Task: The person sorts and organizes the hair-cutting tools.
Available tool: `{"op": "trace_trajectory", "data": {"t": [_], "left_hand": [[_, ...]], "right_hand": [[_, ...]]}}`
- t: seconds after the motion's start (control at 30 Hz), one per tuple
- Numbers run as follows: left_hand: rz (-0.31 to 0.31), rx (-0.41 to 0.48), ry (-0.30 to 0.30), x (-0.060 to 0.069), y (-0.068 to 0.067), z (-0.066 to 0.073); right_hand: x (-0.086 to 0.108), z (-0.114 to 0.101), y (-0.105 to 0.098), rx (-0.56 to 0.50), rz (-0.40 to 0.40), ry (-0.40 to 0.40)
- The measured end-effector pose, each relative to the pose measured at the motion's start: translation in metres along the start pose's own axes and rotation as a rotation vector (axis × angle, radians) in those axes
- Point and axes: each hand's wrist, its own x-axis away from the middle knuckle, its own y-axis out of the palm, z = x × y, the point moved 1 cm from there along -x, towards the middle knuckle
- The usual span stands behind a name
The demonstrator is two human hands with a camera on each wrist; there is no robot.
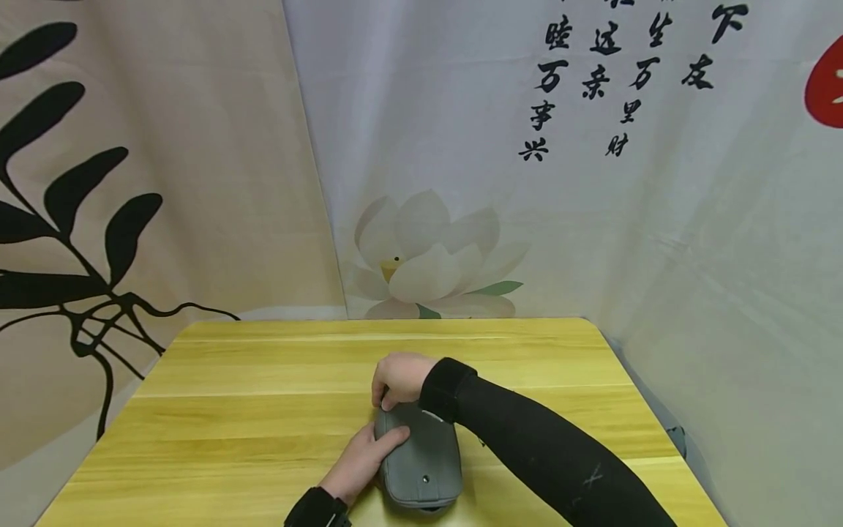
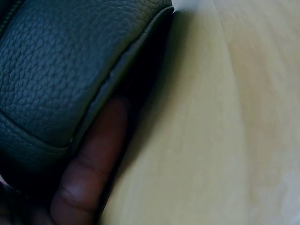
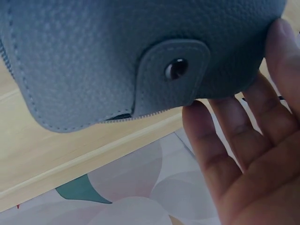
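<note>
A small grey leather pouch [image 1: 424, 450] lies on the table, with stitched edges and a metal snap [image 1: 425, 479] at its near end. My left hand [image 1: 356, 465] grips the pouch's left side, thumb on top; the left wrist view shows a finger [image 2: 91, 164] tucked under its edge. At the far-left corner, my right hand [image 1: 405, 377] holds the pouch with curled fingers. In the right wrist view, thumb and fingertips touch the pouch [image 3: 84, 61] beside a snapped tab [image 3: 152, 89] and a zipper [image 3: 157, 113]. Whether the fingers pinch a zipper pull is hidden.
The yellow wood-grain table [image 1: 263, 380] stretches around the pouch to both sides and the back. Behind it hangs a printed cloth [image 1: 461, 161] with a lotus, dark leaves and lettering. My black right sleeve [image 1: 546, 446] crosses the table's right front.
</note>
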Motion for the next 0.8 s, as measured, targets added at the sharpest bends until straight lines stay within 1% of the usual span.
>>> {"op": "trace_trajectory", "data": {"t": [0.1, 0.2, 0.33, 0.43, 0.53, 0.63, 0.8], "left_hand": [[-0.002, 0.002, 0.003, 0.000, 0.000, 0.000], [0.004, 0.002, 0.000, 0.000, 0.000, 0.000], [0.012, 0.004, -0.006, 0.000, -0.001, 0.000], [0.012, 0.012, -0.004, -0.001, 0.000, 0.000], [0.017, 0.011, 0.002, 0.000, 0.001, 0.001], [0.027, 0.000, 0.005, 0.000, 0.001, 0.000], [0.035, -0.003, 0.000, 0.001, 0.001, -0.001]], "right_hand": [[-0.003, 0.001, 0.002, 0.009, 0.024, -0.008], [-0.007, 0.001, 0.006, 0.074, 0.074, -0.018], [-0.013, 0.001, 0.015, 0.174, 0.176, -0.008], [-0.015, 0.001, 0.020, 0.220, 0.249, 0.014], [-0.014, -0.001, 0.021, 0.277, 0.301, 0.027], [-0.013, -0.003, 0.022, 0.328, 0.329, 0.034], [-0.011, -0.005, 0.024, 0.360, 0.341, 0.048]]}}
